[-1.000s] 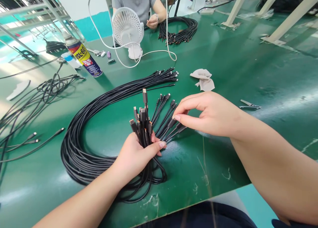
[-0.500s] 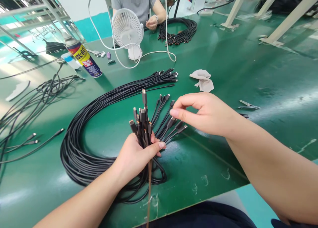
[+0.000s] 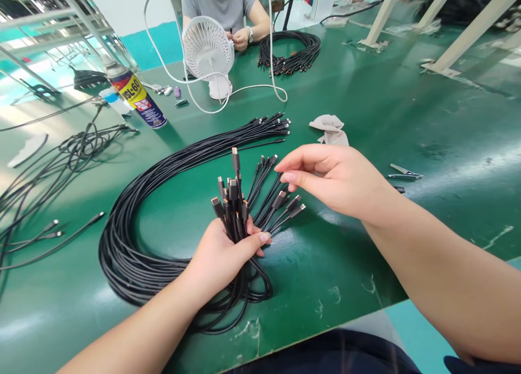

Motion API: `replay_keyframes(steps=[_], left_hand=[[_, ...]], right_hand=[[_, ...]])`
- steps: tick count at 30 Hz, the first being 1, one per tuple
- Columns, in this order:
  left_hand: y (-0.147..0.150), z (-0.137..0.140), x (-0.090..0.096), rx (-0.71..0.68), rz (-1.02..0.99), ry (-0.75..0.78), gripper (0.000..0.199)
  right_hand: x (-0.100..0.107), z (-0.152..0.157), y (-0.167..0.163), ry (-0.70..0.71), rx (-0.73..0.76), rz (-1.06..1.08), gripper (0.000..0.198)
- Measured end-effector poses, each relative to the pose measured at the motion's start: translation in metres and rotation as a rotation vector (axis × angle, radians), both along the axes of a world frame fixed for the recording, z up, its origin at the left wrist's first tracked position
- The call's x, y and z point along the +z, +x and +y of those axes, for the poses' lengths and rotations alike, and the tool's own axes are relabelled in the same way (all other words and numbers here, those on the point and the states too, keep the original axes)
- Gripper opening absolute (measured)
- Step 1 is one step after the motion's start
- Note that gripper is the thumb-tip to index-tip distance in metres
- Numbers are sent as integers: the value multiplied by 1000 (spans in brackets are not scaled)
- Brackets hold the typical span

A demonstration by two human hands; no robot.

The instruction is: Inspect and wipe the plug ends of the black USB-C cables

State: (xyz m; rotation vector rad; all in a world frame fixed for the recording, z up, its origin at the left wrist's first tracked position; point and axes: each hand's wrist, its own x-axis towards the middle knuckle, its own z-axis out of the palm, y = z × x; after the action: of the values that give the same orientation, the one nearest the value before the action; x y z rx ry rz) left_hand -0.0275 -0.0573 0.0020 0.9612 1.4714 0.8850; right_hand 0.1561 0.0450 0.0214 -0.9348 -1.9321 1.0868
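My left hand is wrapped round a bundle of black USB cables, whose connectors stick up above the thumb at uneven heights. More loose cable ends fan out on the table just right of that fist. Over this fan, my right hand has its thumb and bent fingertips close round one cable end. The fingers cover that connector. A thick curved bundle of black cables lies on the green table, its far connectors spread out beyond my hands.
A white fan and a spray can stand at the back left. Loose cables lie left, a crumpled cloth and tweezers right. Across the table sits a person beside a cable coil.
My right hand has shifted slightly left and up, and its fingertips now cover a connector visible before. A thin brown strand below my left hand is gone. My left grip is unchanged.
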Motion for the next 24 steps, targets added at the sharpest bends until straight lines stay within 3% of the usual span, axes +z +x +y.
replay_keyframes(steps=[5, 9, 13, 18, 22, 24], left_hand=[[-1, -1, -1, 11, -14, -3, 27], [-1, 0, -4, 18, -64, 12, 27], [-2, 0, -5, 29, -114, 21, 27], [-5, 0, -8, 12, -159, 32, 28], [-5, -1, -8, 31, -200, 35, 29], [-5, -1, -7, 39, -203, 28, 29]], right_hand=[[2, -2, -1, -21, -81, 44, 24], [-3, 0, -2, 77, -96, 86, 14], [-6, 0, -3, 185, -107, 92, 34], [-8, -3, -6, 205, -113, 160, 25], [-6, -8, -7, 90, -86, 211, 7], [-6, -9, -7, -43, -44, 259, 12]])
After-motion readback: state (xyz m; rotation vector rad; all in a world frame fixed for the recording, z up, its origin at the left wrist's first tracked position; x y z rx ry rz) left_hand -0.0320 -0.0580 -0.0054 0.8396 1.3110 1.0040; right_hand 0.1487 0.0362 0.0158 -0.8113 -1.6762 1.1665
